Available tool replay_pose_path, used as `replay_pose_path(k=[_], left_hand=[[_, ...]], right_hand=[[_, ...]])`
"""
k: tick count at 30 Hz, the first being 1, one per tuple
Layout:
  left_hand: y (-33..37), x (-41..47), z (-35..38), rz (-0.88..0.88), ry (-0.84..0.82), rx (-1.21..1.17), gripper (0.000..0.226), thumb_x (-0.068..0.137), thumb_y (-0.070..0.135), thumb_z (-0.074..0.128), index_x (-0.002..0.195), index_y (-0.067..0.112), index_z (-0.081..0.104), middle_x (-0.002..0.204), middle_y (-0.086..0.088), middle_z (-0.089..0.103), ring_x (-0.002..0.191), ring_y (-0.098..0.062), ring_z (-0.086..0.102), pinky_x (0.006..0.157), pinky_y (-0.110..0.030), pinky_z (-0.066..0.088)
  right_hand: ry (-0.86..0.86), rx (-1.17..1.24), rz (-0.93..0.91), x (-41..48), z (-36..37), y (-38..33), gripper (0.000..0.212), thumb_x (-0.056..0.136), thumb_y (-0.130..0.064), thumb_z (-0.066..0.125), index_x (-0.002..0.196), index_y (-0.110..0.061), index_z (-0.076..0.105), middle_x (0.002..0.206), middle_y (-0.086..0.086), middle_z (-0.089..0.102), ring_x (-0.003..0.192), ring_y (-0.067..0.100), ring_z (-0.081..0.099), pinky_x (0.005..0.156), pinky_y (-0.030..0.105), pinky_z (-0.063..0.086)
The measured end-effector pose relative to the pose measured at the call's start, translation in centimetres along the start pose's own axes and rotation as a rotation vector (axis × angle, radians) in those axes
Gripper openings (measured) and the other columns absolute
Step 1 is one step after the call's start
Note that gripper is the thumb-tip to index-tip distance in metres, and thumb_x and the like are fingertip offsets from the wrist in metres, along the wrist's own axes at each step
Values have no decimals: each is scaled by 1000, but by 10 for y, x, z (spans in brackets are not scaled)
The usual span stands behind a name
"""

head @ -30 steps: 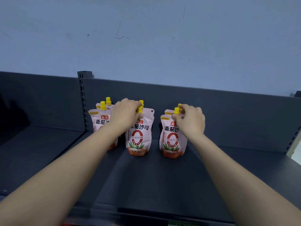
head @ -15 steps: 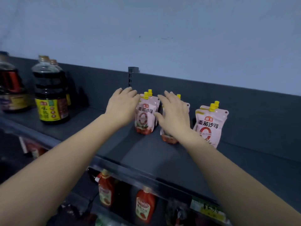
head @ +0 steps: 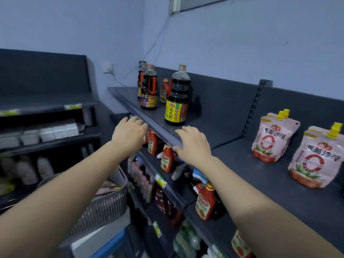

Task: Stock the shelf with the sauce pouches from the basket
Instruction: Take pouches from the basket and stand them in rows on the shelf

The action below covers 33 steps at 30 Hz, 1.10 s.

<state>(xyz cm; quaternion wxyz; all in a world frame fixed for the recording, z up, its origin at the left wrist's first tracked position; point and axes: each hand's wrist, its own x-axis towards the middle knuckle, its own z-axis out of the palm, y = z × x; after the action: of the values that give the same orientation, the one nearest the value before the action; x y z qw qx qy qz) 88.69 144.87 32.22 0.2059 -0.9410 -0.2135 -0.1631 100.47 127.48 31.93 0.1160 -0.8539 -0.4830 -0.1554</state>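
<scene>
Pink sauce pouches with yellow caps stand upright on the dark top shelf [head: 242, 164] at the right: one pair [head: 271, 138] and a nearer pair [head: 316, 161] at the frame edge. My left hand [head: 128, 135] hovers empty, fingers apart, in front of the shelf's front lip. My right hand [head: 193, 144] is over the same lip, fingers spread, holding nothing. A grey slatted basket [head: 104, 205] sits low at the left under my left forearm, with pink pouches [head: 108, 186] showing inside it.
Dark soy sauce bottles [head: 176, 97] stand at the far left end of the top shelf. Red ketchup bottles [head: 204, 202] fill the shelves below. Another dark shelving unit [head: 46, 127] with boxes and bottles stands at the left. A cable hangs on the blue wall.
Both hands have let go of the pouches and drawn back left, off the shelf to its front edge. My view has swung left and down, bringing the basket into sight.
</scene>
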Motion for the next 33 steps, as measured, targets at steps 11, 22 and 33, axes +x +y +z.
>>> replay_pose_path(k=[11,22,33], left_hand=[[-150,-83,94,-226,-282,85,43,90,34,55,129,16,49,129,-2,56,129,-24,40,107,-39,31],[-218,-119,198,-269,-460,19,31,90,24,53,120,16,55,122,-3,59,120,-25,46,96,-37,36],[-230,-139,316,-366,-736,-58,32,88,21,54,120,16,57,122,-7,61,119,-27,49,103,-41,38]], right_hand=[[-183,61,-183,78,101,-135,54,88,-40,59,136,-19,47,135,4,50,130,26,39,104,39,35],[-390,71,-201,124,209,-210,54,86,-44,62,132,-19,51,129,6,56,126,29,46,103,43,39],[-658,67,-233,154,319,-213,36,88,-39,58,118,-19,57,121,7,60,119,28,51,91,35,41]])
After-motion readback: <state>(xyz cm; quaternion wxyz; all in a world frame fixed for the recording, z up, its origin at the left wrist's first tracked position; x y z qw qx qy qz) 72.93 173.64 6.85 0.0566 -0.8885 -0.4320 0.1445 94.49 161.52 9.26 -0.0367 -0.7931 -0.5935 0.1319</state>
